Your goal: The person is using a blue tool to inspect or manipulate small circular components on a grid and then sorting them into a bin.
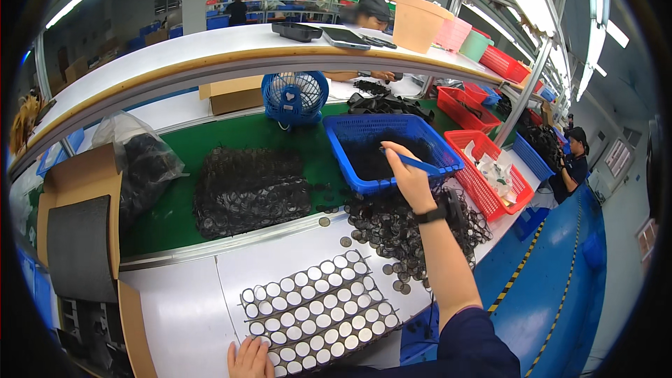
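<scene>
Over the blue plastic basket [341, 168], my right hand [411, 176] grips slim blue tweezers [418, 163]. Loose black parts [378, 157] fill the basket below. My left hand [250, 360] lies with its fingers stretched out, touching the lower left edge of a black grid panel [306, 303]. White circles show in rows across this panel, which rests on the white tabletop [178, 308]. Between basket and panel, a heap of thin black rings and discs [392, 227] spreads beside my right forearm. A few discs lie apart from it.
Stacked black openwork sheets [252, 192] lie on the green mat. A blue fan [295, 98] stands behind, and an open cardboard box [129, 329] at left. A red basket [518, 199] sits right. A shelf [238, 49] crosses overhead; a person works beyond it.
</scene>
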A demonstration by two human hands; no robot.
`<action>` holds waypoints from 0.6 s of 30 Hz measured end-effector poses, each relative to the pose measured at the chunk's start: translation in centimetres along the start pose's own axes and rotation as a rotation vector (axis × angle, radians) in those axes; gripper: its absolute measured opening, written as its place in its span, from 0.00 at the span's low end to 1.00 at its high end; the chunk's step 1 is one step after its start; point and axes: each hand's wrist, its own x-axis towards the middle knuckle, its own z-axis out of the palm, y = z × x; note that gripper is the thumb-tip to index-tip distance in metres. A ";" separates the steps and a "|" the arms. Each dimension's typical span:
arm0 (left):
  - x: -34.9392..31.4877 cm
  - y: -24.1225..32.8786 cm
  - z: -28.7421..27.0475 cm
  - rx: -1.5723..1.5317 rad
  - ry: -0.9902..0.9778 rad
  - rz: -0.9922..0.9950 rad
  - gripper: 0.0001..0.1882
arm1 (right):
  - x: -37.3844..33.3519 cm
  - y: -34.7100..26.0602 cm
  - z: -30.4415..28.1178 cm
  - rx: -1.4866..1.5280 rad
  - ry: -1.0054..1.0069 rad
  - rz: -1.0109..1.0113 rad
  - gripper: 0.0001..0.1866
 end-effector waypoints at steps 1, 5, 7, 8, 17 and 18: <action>0.0 0.0 0.0 -0.009 0.000 0.010 0.17 | 1.0 3.9 -0.2 -0.169 -0.081 0.001 0.13; 0.2 -0.4 0.6 0.002 -0.003 -0.006 0.17 | 1.2 9.5 0.5 -0.543 -0.133 -0.029 0.10; -0.3 -0.3 0.4 0.005 -0.018 -0.012 0.17 | 0.9 9.8 1.2 -0.638 -0.126 -0.098 0.09; -0.3 -0.2 0.3 0.010 -0.019 -0.016 0.17 | 0.7 10.0 1.6 -0.735 -0.112 -0.172 0.08; -0.1 -0.7 0.9 -0.001 -0.033 -0.010 0.18 | 1.8 9.1 2.0 -0.483 -0.119 -0.085 0.12; -0.2 -0.8 0.9 0.007 -0.045 -0.013 0.18 | 1.8 8.7 1.9 -0.468 -0.122 -0.050 0.13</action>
